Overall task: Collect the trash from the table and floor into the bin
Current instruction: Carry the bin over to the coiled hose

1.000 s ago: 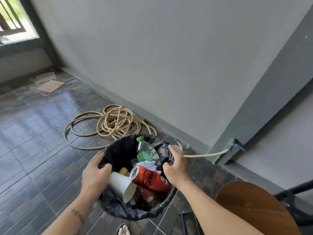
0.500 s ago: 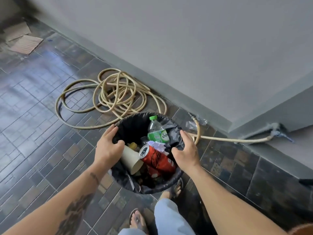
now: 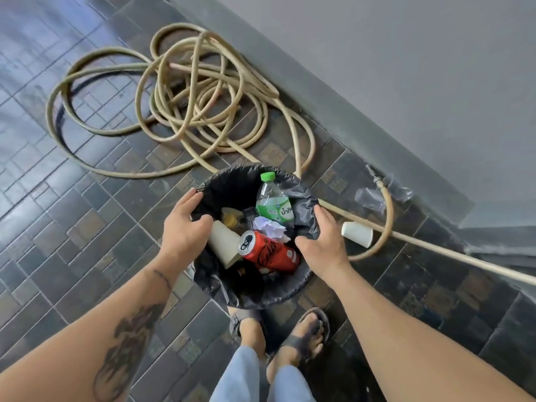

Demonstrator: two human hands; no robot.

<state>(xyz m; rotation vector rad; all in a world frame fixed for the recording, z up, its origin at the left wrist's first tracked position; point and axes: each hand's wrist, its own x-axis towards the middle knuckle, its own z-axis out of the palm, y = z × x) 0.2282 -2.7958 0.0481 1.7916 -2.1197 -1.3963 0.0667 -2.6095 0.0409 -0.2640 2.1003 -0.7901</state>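
Observation:
A round bin lined with a black bag [image 3: 232, 184] is below me, above the tiled floor. My left hand [image 3: 185, 227] grips its left rim and my right hand [image 3: 322, 242] grips its right rim. Inside lie a red soda can [image 3: 272, 253], a green-capped plastic bottle [image 3: 272, 204], a white paper cup [image 3: 224, 242], crumpled white paper [image 3: 269, 227] and something yellow [image 3: 230, 217]. On the floor right of the bin, a white paper cup [image 3: 356, 233] lies on its side. A clear plastic wrapper [image 3: 369, 198] lies further back by the wall.
A coiled beige hose [image 3: 185, 97] is piled on the floor behind the bin, and one run of it passes right along the grey wall base [image 3: 377, 134]. My sandalled feet [image 3: 301, 335] stand just below the bin.
The view has tilted down and closer, and the bin sits nearer the floor. The fallen white cup to the right has come into view. Both hands keep their hold on the rim.

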